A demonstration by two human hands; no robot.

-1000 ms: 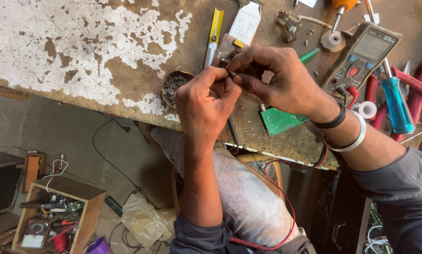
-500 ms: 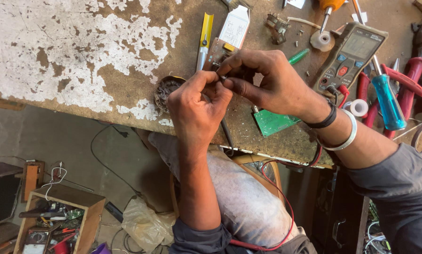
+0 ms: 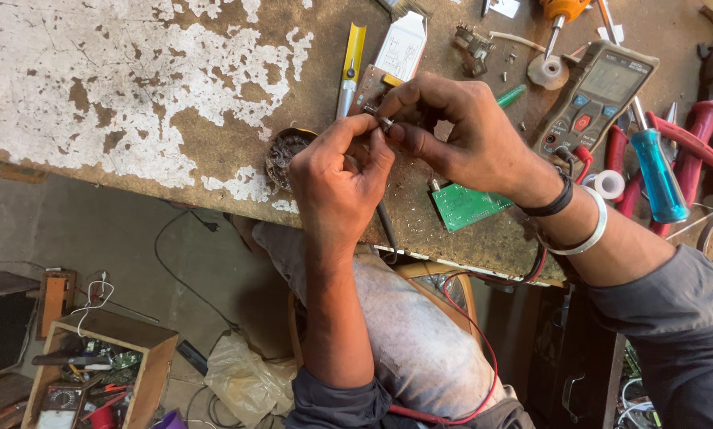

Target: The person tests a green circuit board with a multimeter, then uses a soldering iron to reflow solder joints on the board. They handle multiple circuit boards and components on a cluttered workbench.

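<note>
Far left and low, we see a wooden box (image 3: 94, 369) of tools on the floor, w/ a crumpled plastic bag (image 3: 245, 380) beside it. Up on the worn bench (image 3: 94, 87), a ball of metal wool (image 3: 283, 151) sits near the front edge, just left of our left hand (image 3: 336, 187). That hand's fingers are pinched closed on a small metal part (image 3: 386, 124), held just above the bench between both hands. Behind it lie a yellow-handled tool (image 3: 350, 63) and a small brown circuit board (image 3: 370, 89). Our right hand (image 3: 467, 135) meets the left, fingers also closed on the same part. Below it lies a green circuit board (image 3: 467, 205). Further right: a multimeter (image 3: 598, 99), a blue-handled screwdriver (image 3: 656, 171), then red-handled pliers (image 3: 694, 139).
</note>
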